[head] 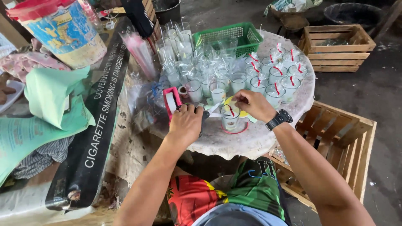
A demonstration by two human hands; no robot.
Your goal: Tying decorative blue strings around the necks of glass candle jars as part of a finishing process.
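Where the round stone table (234, 144) serves as my landmark, I list as follows. Item: small glass cup (230, 119), near the table's front edge, standing upright on a red-rimmed disc, a red-and-white strip lying across its mouth. Item: right hand (253, 104), fingers pinched together on that strip just above the cup; black wristwatch (279, 119) on its wrist. Item: left hand (185, 123), at the table's front left edge, closed around a dark tool (I cannot tell what kind), just beside a pink tape dispenser (173, 102). Item: filled glass cups with red ties (276, 75), grouped toward the table's far right. Item: cups without ties (209, 86), in clear wrap, at the table's middle and far left. Item: green plastic basket (230, 37), at the table's far edge. Item: wooden crate (337, 49), on the floor beyond the table; a second wooden crate (347, 138) to its right.
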